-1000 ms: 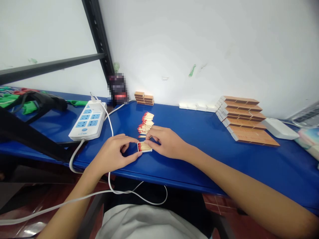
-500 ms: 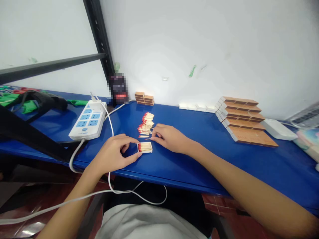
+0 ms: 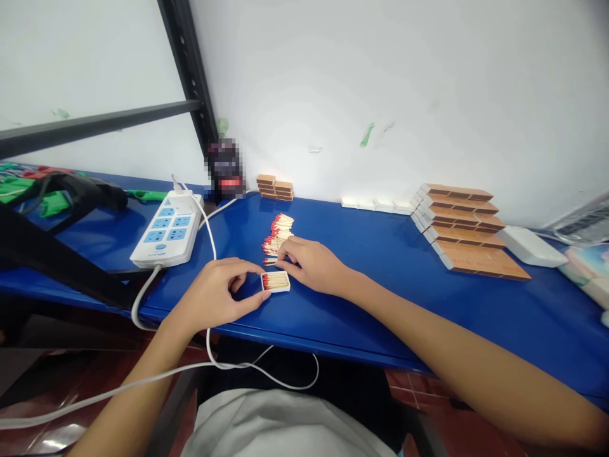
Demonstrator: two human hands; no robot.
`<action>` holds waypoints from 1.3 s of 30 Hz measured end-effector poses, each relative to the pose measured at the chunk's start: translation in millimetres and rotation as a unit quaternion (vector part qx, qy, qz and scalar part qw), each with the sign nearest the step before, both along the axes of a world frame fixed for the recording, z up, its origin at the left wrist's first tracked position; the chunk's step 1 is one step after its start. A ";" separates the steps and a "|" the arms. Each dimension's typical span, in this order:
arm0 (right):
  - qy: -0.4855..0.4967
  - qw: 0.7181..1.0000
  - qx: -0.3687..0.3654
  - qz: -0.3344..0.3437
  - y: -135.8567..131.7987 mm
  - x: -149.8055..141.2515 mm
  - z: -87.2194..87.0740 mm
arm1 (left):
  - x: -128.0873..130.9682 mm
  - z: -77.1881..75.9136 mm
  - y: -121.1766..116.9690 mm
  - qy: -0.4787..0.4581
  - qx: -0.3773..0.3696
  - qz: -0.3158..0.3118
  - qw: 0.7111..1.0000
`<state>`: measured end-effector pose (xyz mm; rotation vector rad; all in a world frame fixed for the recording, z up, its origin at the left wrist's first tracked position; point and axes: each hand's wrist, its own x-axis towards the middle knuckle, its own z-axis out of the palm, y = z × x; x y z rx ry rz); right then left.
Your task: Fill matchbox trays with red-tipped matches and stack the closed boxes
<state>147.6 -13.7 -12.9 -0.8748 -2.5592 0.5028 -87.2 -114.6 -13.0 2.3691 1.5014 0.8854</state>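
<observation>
On the blue tabletop [image 3: 342, 254] lies a small white matchbox tray [image 3: 280, 291], open at the top and partly filled with red-headed matches [image 3: 276, 280]. My left hand [image 3: 222, 289] holds its left end, thumb at the near corner and index finger at the far one. Just beyond the tray, my right hand [image 3: 311, 263] is pinched on a match [image 3: 269, 264], whose red end points left. A loose pile of matches [image 3: 278, 236] spreads behind those fingers and is partly hidden by them.
A white power strip [image 3: 169, 228] with cables is at the left, beside a black metal frame [image 3: 190, 70]. Small brown matchboxes [image 3: 276, 188] are stacked by the wall. White trays [image 3: 375, 205] line the wall, next to a large stepped matchbox stack [image 3: 466, 231] and a white box [image 3: 533, 247].
My right hand has shifted left with the pinched match, closer to the loose matches. My left hand stays on the tray.
</observation>
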 end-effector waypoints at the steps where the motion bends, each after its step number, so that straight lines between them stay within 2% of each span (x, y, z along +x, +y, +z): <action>1: 0.002 1.000 0.000 0.000 -0.1 -0.1 -0.1 | 0.1 0.0 0.2 0.000 0.000 0.000 1.000; 13: 0.001 1.000 -0.008 0.017 0.4 -0.6 3.8 | -0.6 -1.4 1.4 0.001 0.001 0.002 1.000; 19: -0.027 0.999 -0.022 -0.001 -0.8 -1.1 6.1 | -0.5 -1.3 2.3 0.003 0.001 0.000 1.000; 29: 0.029 0.999 -0.015 -0.007 -10.3 11.3 15.5 | -0.7 -6.4 5.1 -0.007 0.016 0.042 0.999; 39: 0.011 0.998 -0.021 0.051 -17.8 10.7 14.8 | -1.6 -7.0 6.2 0.001 0.022 0.046 0.999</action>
